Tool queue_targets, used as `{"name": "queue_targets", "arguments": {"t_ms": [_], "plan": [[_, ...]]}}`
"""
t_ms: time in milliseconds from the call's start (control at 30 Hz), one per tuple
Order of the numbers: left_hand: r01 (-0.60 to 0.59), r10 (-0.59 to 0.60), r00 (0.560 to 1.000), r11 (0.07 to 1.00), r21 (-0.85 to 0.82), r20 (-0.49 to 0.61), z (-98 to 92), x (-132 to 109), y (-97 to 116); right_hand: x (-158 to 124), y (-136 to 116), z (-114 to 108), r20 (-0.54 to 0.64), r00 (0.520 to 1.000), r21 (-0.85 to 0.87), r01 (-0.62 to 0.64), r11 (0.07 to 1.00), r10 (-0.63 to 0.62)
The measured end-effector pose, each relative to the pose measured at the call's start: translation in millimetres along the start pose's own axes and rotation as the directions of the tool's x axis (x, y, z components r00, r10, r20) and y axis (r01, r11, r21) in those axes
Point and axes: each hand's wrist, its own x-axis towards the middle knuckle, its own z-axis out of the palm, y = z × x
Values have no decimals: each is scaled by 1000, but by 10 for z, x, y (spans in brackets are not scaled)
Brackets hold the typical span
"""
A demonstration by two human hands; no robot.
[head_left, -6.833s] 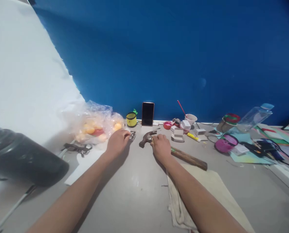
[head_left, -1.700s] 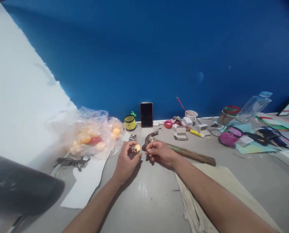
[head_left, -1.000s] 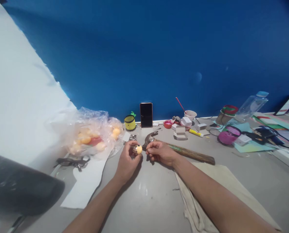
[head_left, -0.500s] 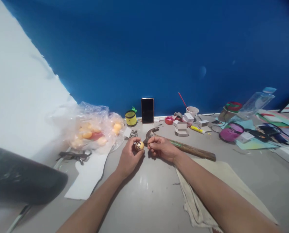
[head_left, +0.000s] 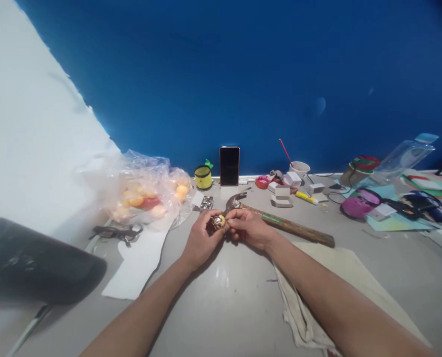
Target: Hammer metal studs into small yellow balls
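The left hand (head_left: 205, 237) is curled around the ball (head_left: 218, 222), thumb and fingers closed on it; the right hand (head_left: 248, 228) is pinched, fingertips at the ball's right side. From where I stand I cannot tell whether a small piece sits between them. The ball is near the head of the hammer (head_left: 291, 227). In my judgement, brace the ball firmly with the left thumb, leave its working side exposed, and apply light, square pressure from the right so that it does not turn. The hammer lies on the grey table (head_left: 206, 317), a tray of shiny bits (head_left: 206, 202) beyond the left hand, a cloth (head_left: 342, 258) beneath the right forearm. A phone (head_left: 229, 166) stands upright before the blue wall (head_left: 221, 74).
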Motion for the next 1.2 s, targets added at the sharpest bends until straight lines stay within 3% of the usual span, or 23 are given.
{"name": "queue_targets", "arguments": {"t_ms": [167, 1200], "plan": [[-69, 69, 998, 997, 33, 2, -15, 10, 19, 14, 1, -26, -2, 1000, 1, -20, 1000, 20], [-17, 16, 998, 1000, 0, 53, -1, 17, -73, 26, -27, -37, -72, 991, -34, -114, 993, 111]]}}
